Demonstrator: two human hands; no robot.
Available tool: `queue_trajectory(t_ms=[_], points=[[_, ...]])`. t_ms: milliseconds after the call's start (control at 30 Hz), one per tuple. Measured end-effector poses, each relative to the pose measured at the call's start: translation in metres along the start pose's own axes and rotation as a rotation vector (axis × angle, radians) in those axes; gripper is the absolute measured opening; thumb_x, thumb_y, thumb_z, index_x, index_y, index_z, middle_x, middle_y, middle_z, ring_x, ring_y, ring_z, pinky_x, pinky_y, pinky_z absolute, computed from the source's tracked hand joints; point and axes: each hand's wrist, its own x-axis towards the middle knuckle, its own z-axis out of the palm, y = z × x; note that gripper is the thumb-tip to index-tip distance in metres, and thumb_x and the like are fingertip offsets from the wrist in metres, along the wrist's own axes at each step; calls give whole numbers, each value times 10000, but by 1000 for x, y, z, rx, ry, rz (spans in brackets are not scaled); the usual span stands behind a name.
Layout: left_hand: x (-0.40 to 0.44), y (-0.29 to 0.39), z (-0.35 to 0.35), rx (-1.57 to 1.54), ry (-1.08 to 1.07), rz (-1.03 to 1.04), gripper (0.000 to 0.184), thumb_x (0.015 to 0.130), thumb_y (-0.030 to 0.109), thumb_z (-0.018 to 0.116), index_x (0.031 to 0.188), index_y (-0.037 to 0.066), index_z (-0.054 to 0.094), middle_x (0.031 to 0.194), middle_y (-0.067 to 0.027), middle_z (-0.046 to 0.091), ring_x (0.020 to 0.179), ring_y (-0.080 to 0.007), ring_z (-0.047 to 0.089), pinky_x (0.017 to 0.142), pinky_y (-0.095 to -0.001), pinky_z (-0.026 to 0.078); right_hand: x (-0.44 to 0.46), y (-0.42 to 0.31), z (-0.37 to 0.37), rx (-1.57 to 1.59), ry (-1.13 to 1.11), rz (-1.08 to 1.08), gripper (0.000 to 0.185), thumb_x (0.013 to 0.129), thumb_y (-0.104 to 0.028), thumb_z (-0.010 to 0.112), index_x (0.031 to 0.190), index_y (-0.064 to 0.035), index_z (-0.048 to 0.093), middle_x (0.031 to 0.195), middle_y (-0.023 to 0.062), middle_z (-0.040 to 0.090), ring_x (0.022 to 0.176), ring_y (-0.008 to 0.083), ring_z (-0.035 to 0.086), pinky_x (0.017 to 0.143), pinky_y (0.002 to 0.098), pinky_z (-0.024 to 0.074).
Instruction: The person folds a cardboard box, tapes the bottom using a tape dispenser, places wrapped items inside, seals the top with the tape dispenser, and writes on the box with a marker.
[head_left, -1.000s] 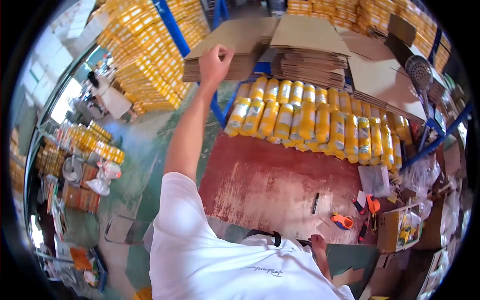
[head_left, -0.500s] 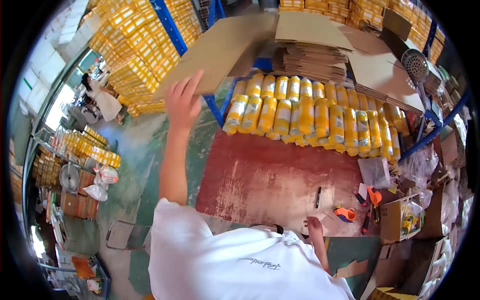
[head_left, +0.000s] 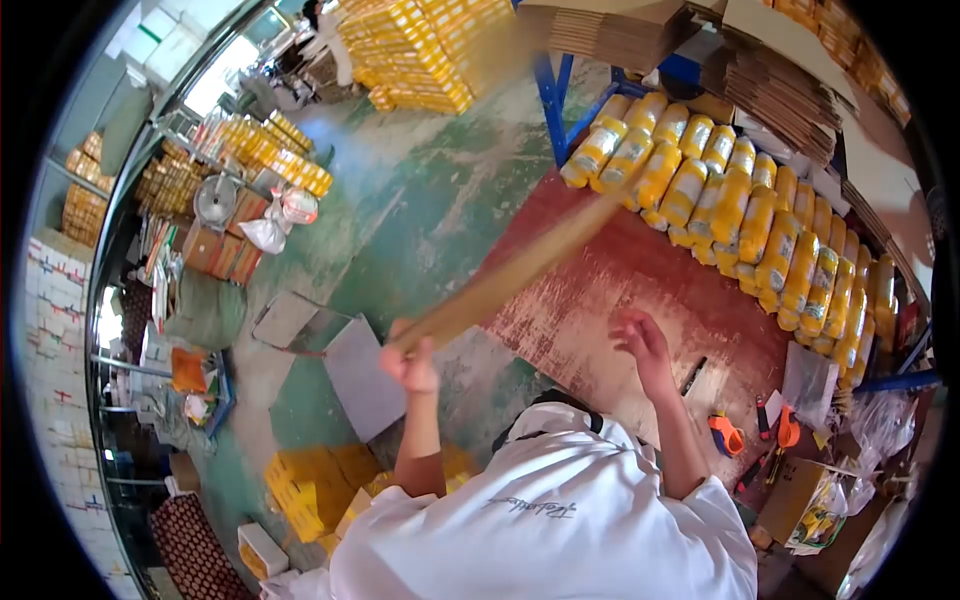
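Observation:
A flat cardboard sheet (head_left: 520, 268), seen nearly edge-on and blurred, slants up to the right from my left hand (head_left: 412, 362), whose fingers grip its lower end. Over the red worktable (head_left: 560, 300) my right hand (head_left: 642, 345) is raised with its fingers apart and nothing in it. It is near the sheet but not touching it. Rows of yellow wrapped rolls (head_left: 730, 205) lie beyond, along the table's far side. Stacked cardboard (head_left: 780, 95) rests on the shelf above them.
A black pen (head_left: 694, 376), an orange tape tool (head_left: 726, 436) and cutters lie on the table at right. An open box (head_left: 800, 505) stands beside them. Yellow boxes (head_left: 310, 490) and a chair (head_left: 285, 320) are on the floor at left. A person (head_left: 335, 45) is far off.
The view has swung left. My left hand has come down from the shelf with the cardboard sheet. My right hand has risen from the table's near edge.

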Motion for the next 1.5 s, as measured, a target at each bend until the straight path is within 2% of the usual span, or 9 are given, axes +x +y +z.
queue_trajectory(t_ms=[100,367,567,700,733,867,1167,1367,1500], points=[[-37,33,44,243,-303,-132,151,870,127,712,966,23,761,861,-105,722,760,-243,685,660,-380,494,8,5,-15,122,120,60,530,1058,-322,586,1504,-93,413,1473,99,517,1243,222,579,1022,397,487],[-164,8,143,-31,-572,-50,194,878,79,667,1038,4,747,941,-143,715,856,-326,659,788,-383,515,3,42,-72,-72,543,135,798,1022,-468,610,1629,-142,206,1685,129,216,1474,288,372,1111,483,412],[-192,-49,150,-28,-802,-253,383,943,141,607,1297,-7,592,1213,-198,643,1055,-366,627,949,-422,499,23,90,-91,-77,561,34,784,1018,-382,646,1621,-123,216,1656,157,288,1499,286,339,1058,414,470],[-203,-69,128,-112,-879,-386,486,945,174,599,1383,-19,512,1312,-201,596,1184,-367,586,1022,-429,469,30,151,-90,-512,495,-64,709,1059,-289,575,1631,-110,196,1652,187,290,1196,253,614,949,363,528],[-201,-70,122,-62,-935,-342,476,950,169,598,1380,-20,518,1310,-200,597,1189,-363,586,1026,-426,467,28,149,-76,-553,515,-85,673,1080,-298,527,1632,-109,191,1501,177,477,979,215,645,894,359,528],[-188,-69,119,13,-1070,-286,433,989,196,606,1371,1,546,1315,-183,596,1208,-321,583,1036,-416,463,28,130,-51,-263,457,161,642,1101,-358,466,1625,-104,195,1013,65,621,865,162,575,826,321,505],[-140,-121,180,-303,-1348,-1014,563,997,298,701,1464,56,501,1359,-115,572,1146,-215,607,905,-357,543,60,136,-55,-427,434,112,605,1049,-313,525,1530,-50,269,1085,208,695,928,323,706,792,418,547],[-131,-147,180,-361,-1266,-1101,635,962,273,757,1496,69,480,1365,-127,579,1148,-217,619,920,-364,547,75,92,-29,-777,483,389,602,972,-327,618,1326,85,358,995,250,700,889,394,721,766,463,568],[-89,-103,189,4,-1327,-824,743,931,110,697,1576,92,327,1396,-217,561,1209,-363,617,918,-417,560,85,110,-29,-651,363,460,623,943,-336,615,1281,134,383,1033,325,688,977,478,692,830,493,556]])
